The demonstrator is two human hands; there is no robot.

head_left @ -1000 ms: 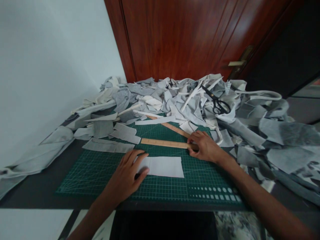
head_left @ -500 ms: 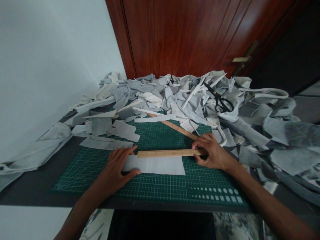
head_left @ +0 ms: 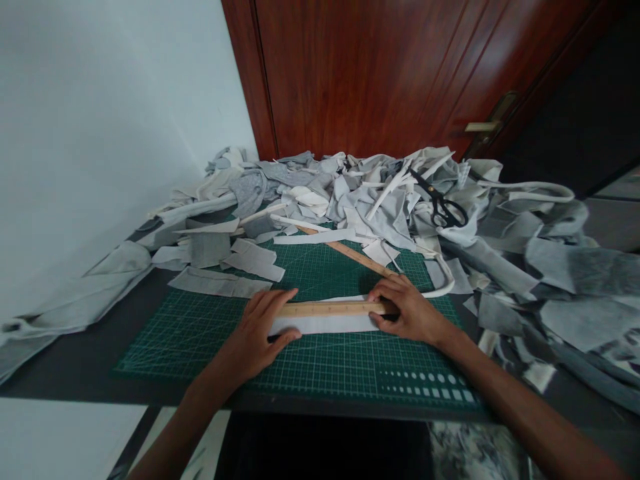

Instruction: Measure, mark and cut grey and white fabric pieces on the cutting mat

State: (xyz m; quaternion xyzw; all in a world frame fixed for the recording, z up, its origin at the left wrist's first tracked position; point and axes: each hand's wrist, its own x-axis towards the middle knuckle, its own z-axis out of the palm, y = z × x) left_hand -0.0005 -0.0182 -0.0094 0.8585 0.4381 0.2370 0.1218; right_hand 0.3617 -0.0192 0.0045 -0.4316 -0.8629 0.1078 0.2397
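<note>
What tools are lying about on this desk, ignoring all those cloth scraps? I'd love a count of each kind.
Wooden rulers: 2
Black scissors: 1
Green cutting mat: 1
Total in view: 4

The head camera looks forward-down, seemingly near mat.

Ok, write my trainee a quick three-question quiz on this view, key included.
1. True or false: the black scissors lie on the heaped fabric scraps.
2. The near wooden ruler lies: a) over the white strip; b) under the black scissors; c) against the door.
3. Which hand's fingers grip the near wooden ruler's right end?

Key: 1 true; 2 a; 3 the right hand.
</note>
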